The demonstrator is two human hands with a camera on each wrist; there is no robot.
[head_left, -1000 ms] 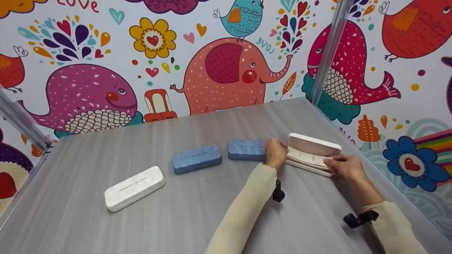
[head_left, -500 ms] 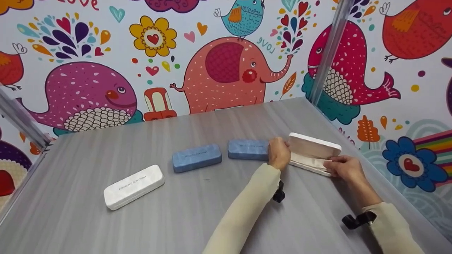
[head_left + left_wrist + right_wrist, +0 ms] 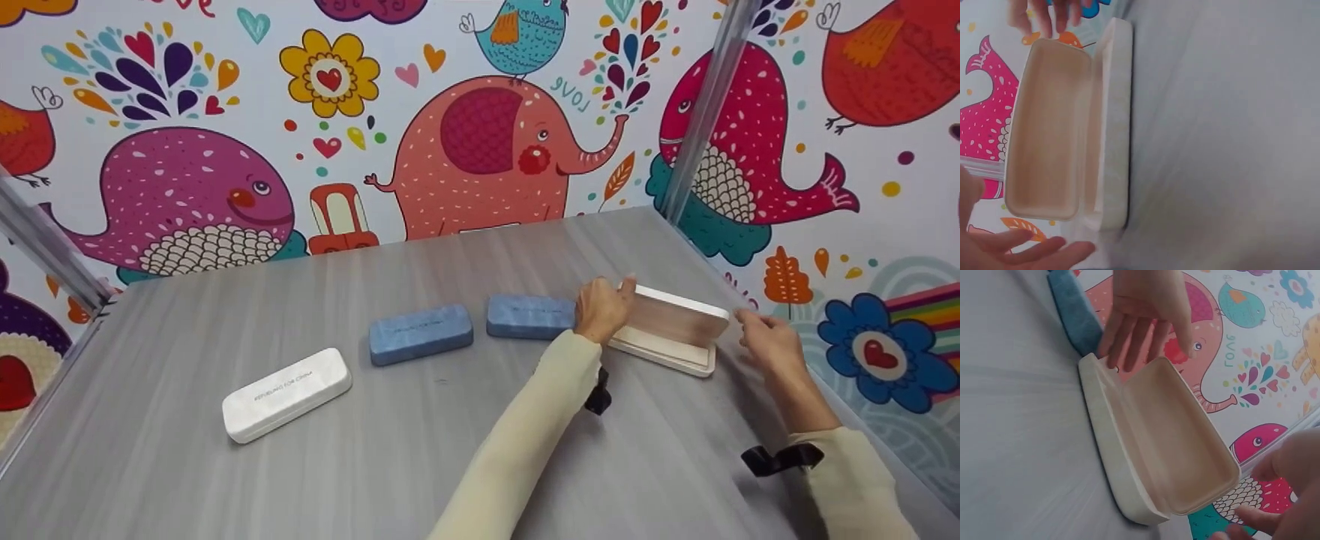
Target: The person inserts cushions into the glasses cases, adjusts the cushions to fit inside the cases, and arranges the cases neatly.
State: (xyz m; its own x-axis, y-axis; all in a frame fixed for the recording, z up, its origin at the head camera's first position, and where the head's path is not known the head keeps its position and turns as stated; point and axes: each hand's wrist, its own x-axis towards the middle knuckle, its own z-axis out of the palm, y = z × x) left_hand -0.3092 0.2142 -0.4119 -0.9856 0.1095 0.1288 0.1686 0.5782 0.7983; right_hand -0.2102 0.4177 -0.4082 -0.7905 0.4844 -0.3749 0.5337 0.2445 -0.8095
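Note:
A white glasses case (image 3: pixel 677 319) lies on the table with its lid raised, its beige inside facing me. Something pale and flat, like the folded cloth, lies in its base; its edges are hard to tell from the lining. At the case's left end is my left hand (image 3: pixel 602 309), fingers extended and holding nothing; in the right wrist view this hand (image 3: pixel 1151 304) hangs over that end. My right hand (image 3: pixel 772 345) is off the right end, apart from the case, its fingers loosely bent with nothing in them.
A blue glasses case (image 3: pixel 529 316) lies just left of my left hand. Further left are another blue case (image 3: pixel 420 335) and a closed white case (image 3: pixel 287 395). Patterned walls (image 3: pixel 345 150) bound the grey table (image 3: pixel 375 472) at the back and right.
My right hand has let go of the pale cloth and moved off to the right. The cloth has gone down into the case. My left hand's thumb and fingers have lifted toward the lid's edge.

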